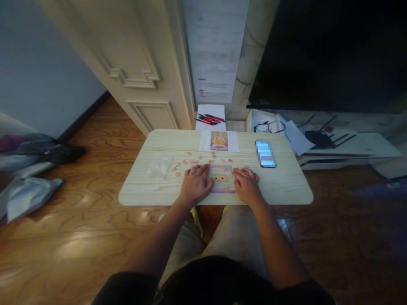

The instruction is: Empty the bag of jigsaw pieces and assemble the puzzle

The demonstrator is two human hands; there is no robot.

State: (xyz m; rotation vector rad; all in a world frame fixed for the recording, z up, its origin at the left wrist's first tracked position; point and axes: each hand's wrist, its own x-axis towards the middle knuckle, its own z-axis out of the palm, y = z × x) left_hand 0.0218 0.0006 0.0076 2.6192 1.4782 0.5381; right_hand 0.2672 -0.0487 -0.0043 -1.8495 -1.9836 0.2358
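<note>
A partly filled jigsaw puzzle [220,178] lies flat on the small table, an orange cartoon face showing in its middle. My left hand [195,185] rests along its left edge, palm down, fingers stretched forward and thumb pointing to the puzzle. On the opposite side, my right hand [248,185] lies with its index finger touching the upper right edge; its other fingers are apart and slightly bent. Neither hand visibly holds a piece. Loose jigsaw pieces [177,174] are scattered beyond and left of my left hand. Behind the puzzle, a sheet with a printed picture [219,141] shows a similar character.
A clear plastic bag [160,167] lies on the table [140,186] at left, a phone [266,153] at right. Past the far edge are red and black pens [210,119] on a white surface, a box with a cable [269,123] and a router [321,139].
</note>
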